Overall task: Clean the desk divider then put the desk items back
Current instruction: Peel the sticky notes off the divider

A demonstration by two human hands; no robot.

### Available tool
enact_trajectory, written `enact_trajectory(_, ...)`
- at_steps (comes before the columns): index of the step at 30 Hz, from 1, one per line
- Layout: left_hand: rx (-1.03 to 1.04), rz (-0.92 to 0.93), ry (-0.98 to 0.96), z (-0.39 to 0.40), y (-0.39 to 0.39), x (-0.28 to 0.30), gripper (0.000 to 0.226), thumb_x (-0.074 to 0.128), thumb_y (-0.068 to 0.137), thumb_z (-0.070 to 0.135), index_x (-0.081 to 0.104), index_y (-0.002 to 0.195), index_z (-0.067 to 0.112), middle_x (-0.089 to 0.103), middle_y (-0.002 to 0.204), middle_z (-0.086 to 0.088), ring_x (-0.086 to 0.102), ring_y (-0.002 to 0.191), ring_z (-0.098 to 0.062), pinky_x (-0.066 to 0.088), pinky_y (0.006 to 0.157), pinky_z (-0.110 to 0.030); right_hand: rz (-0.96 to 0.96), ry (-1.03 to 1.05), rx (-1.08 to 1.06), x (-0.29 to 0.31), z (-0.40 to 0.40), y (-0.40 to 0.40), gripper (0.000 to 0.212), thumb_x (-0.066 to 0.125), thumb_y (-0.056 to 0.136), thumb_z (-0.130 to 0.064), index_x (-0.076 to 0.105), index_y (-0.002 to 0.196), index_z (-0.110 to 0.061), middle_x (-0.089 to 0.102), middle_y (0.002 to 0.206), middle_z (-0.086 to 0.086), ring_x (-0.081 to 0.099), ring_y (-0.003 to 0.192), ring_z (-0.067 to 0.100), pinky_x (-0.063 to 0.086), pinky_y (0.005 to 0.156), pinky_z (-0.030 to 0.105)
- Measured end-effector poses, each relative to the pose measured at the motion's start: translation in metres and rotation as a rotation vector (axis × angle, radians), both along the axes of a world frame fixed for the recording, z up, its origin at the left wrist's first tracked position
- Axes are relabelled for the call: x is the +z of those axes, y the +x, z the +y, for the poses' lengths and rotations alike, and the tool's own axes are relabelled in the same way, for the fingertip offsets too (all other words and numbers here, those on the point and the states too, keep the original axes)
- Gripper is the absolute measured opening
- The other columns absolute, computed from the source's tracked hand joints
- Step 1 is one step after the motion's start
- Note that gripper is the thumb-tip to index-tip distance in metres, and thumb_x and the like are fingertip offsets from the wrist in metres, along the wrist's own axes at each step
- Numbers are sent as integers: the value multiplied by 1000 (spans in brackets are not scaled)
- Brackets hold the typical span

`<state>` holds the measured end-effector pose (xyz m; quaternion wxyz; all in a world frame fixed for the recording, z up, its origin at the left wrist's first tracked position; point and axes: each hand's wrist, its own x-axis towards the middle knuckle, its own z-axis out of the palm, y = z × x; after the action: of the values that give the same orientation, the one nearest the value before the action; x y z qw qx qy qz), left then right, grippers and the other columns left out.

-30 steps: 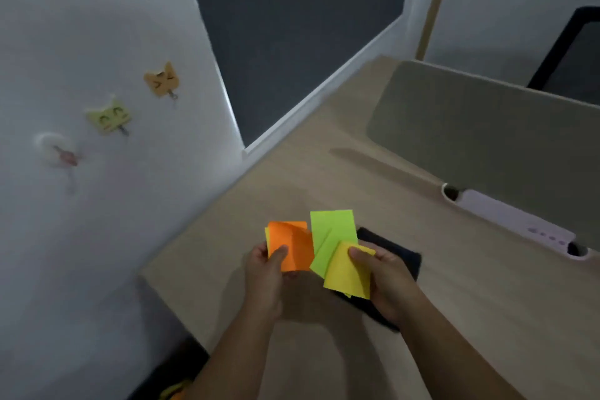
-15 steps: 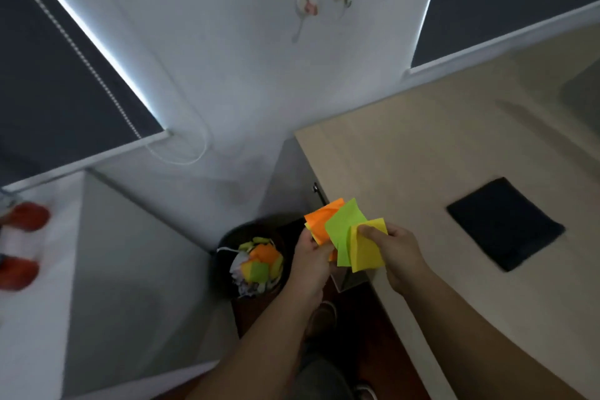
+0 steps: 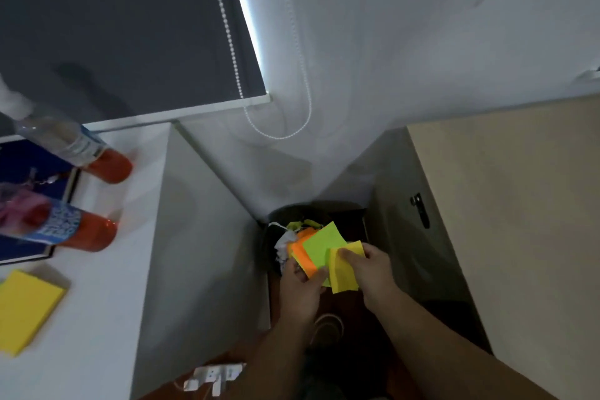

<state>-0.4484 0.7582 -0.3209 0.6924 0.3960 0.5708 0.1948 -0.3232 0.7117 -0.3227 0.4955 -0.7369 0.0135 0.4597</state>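
Nearest to me, low in frame: I see a white power strip (image 3: 212, 377) on the floor and one shoe (image 3: 328, 328) between my forearms.
Left hand (image 3: 300, 286): thumb curled over the lower edge of the orange note (image 3: 303, 253), pinching the orange and green notes from below.
Right hand (image 3: 373, 273): thumb and fingers pinch the yellow notes (image 3: 344, 273), thumb on top.
Sticky notes: I count three colours fanned out, with the green note (image 3: 324, 245) between orange and yellow; the sheets per colour I cannot tell.
Position: the fan sits directly above the dark bin (image 3: 282, 217), which holds crumpled paper (image 3: 284, 245).
Open room: a narrow gap, edged by the white cabinet (image 3: 107, 286) on my left and the wooden desk (image 3: 519, 221) on my right.
Cabinet top: two orange-bottomed bottles (image 3: 97, 159), one yellow pad (image 3: 26, 308).
Farthest: a dark blind (image 3: 113, 26) with its bead cord (image 3: 279, 127) looping down the wall.
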Motion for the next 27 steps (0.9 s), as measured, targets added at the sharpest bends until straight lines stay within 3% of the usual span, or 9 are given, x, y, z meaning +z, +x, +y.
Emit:
enact_trajectory(3,41,36,-40,30,-4,-26,25,65,83,-7,61,98,13,74,75,5,71,68,-9,57,56,-26,31,-18,73,-28,25,-8,29,74,80,-19,68,106,-7,70,101,11,67,91,26,57,76,39)
enact_trajectory(5,33,99,-62,50,-11,-54,24,72,79,4,64,101,8,73,81,-1,71,66,-7,55,52,-21,45,-49,124,-41,38,-8,42,75,79,-25,63,116,-10,66,111,9,64,97,24,55,80,37)
enact_trajectory(7,27,191,-92,69,-18,-100,59,78,63,29,62,116,8,72,101,-11,73,82,-19,58,58,-28,64,-100,145,-56,47,-3,50,73,81,-34,57,125,-17,60,120,7,59,107,24,51,91,41)
enact_trajectory(9,68,241,-119,84,-27,-165,71,78,56,37,60,120,13,70,107,-11,71,88,-26,61,64,-38,84,-126,128,-68,49,5,51,67,84,-40,53,129,-20,57,127,8,55,114,26,47,98,43)
enact_trajectory(11,70,282,-126,97,-23,-171,63,77,58,34,62,117,16,71,105,-10,71,88,-29,61,70,-47,92,-138,103,-78,51,13,48,61,89,-39,50,131,-19,56,127,8,54,113,26,48,90,38)
enact_trajectory(14,59,242,-109,110,-11,-175,30,73,76,19,68,105,15,72,97,-10,70,85,-31,60,74,-47,82,-161,56,-98,49,23,41,53,94,-34,50,131,-16,58,121,9,55,105,23,45,74,29)
enact_trajectory(18,31,249,-157,115,-6,-203,6,66,84,11,70,87,13,71,90,-11,66,85,-33,55,75,-47,81,-187,24,-128,45,30,35,47,97,-33,50,129,-18,59,116,8,56,104,28,43,82,36)
enact_trajectory(23,28,340,-199,112,-16,-212,15,57,88,11,59,80,-1,54,76,-21,47,62,-24,34,55,-28,105,-180,13,-159,43,27,34,43,98,-33,50,129,-19,59,116,10,55,93,22,43,69,31)
enact_trajectory(27,-76,337,-142,101,-27,-232,21,64,70,29,64,83,13,62,85,-14,58,79,-27,46,71,-41,146,-183,29,-154,37,17,35,43,99,-33,49,130,-18,59,113,9,55,95,23,43,80,35)
